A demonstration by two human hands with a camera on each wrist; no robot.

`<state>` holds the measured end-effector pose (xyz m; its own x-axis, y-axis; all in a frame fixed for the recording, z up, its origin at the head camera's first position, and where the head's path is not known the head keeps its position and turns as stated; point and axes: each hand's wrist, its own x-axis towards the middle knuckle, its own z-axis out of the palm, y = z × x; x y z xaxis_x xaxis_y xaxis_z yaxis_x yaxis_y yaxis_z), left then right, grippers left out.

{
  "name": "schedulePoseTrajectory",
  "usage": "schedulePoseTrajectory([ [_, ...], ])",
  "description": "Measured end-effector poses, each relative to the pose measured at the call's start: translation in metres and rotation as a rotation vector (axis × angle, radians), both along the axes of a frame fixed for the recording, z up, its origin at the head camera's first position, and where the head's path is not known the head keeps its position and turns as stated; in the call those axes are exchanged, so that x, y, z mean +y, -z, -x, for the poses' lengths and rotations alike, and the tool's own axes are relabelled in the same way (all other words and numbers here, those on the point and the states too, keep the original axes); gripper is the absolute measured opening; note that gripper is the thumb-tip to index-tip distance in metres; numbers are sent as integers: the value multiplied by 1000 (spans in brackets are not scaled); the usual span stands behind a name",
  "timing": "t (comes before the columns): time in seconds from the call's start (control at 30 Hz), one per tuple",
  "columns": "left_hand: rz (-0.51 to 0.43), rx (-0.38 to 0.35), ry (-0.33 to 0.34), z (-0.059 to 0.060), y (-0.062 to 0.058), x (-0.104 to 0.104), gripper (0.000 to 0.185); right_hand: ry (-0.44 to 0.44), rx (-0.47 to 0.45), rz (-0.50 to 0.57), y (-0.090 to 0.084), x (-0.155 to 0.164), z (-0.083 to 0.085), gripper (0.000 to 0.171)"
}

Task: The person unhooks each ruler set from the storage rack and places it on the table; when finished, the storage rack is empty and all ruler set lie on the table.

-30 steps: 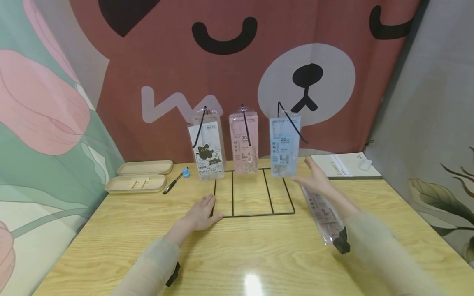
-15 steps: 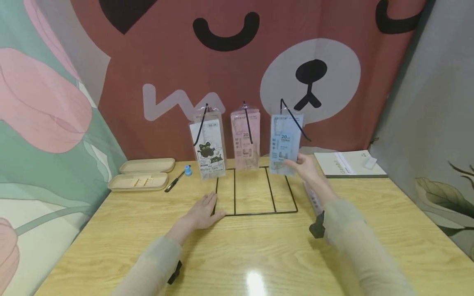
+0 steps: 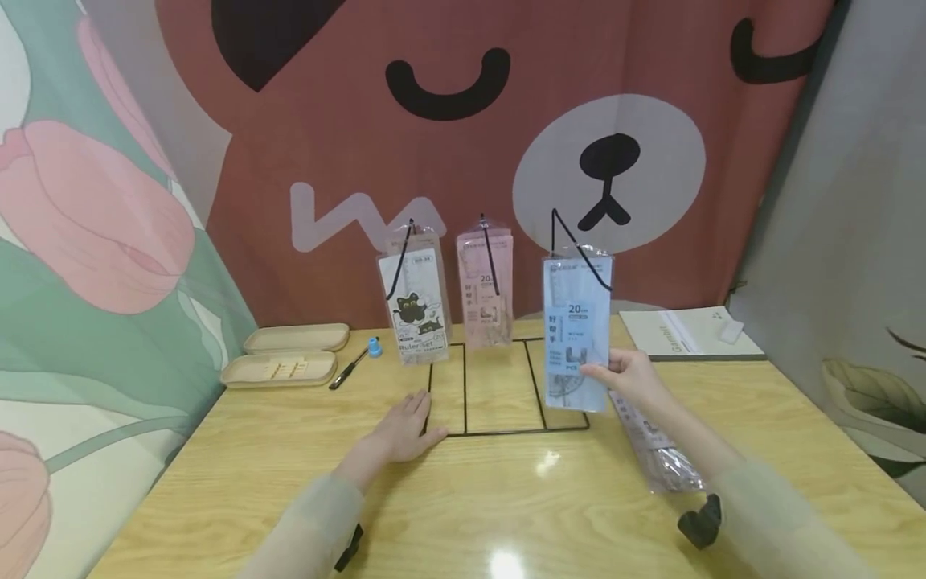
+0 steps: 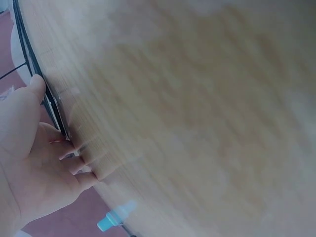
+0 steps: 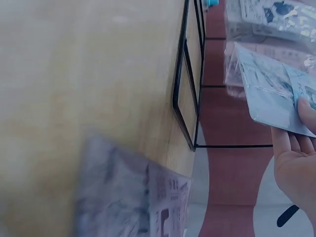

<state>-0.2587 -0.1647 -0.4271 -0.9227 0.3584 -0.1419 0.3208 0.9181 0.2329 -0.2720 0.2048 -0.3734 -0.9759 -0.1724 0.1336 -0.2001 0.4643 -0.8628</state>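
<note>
A black wire display rack [image 3: 465,394] stands on the table, with clear-wrapped ruler sets hanging from its hooks. My right hand [image 3: 637,379] pinches the lower right edge of the blue ruler set [image 3: 571,330], thumb in front. That pack's upper part overlaps the right hook; whether it still hangs there I cannot tell. On the middle hook are pink ruler sets [image 3: 486,297], and on the left one a white ruler set [image 3: 419,301] with black cats. My left hand [image 3: 398,430] rests with extended fingers on the rack's front left corner, also seen as a left hand [image 4: 39,168] touching the wire.
Another ruler set [image 3: 651,442], pinkish purple, lies on the table below my right forearm. A notebook [image 3: 651,331] with a small white block [image 3: 731,330] sits back right. Back left are an opened pencil case [image 3: 278,370], a black pen [image 3: 350,374] and a small blue item [image 3: 374,347].
My right hand has reached the blue ruler set, pinched it and brought it forward, nearer to me and lower in view. The left hand has stayed on the rack's corner.
</note>
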Motion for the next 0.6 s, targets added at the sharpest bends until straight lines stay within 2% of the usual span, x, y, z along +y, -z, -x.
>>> schedulePoseTrajectory([
  [0.2,2,-5,-3,-2,4,-2,75,-72,-36,51,4,11,-40,41],
  [0.4,2,-16,-5,-3,6,-2,75,-173,-60,94,7,27,-72,35],
  [0.47,-3,-17,-6,-4,6,-2,74,-200,-30,91,8,35,-81,30],
  [0.53,-10,-17,-8,-4,5,-1,74,-193,-18,69,7,45,-88,26],
  [0.6,-10,-12,-6,-3,5,-1,75,-147,2,21,5,57,-94,23],
])
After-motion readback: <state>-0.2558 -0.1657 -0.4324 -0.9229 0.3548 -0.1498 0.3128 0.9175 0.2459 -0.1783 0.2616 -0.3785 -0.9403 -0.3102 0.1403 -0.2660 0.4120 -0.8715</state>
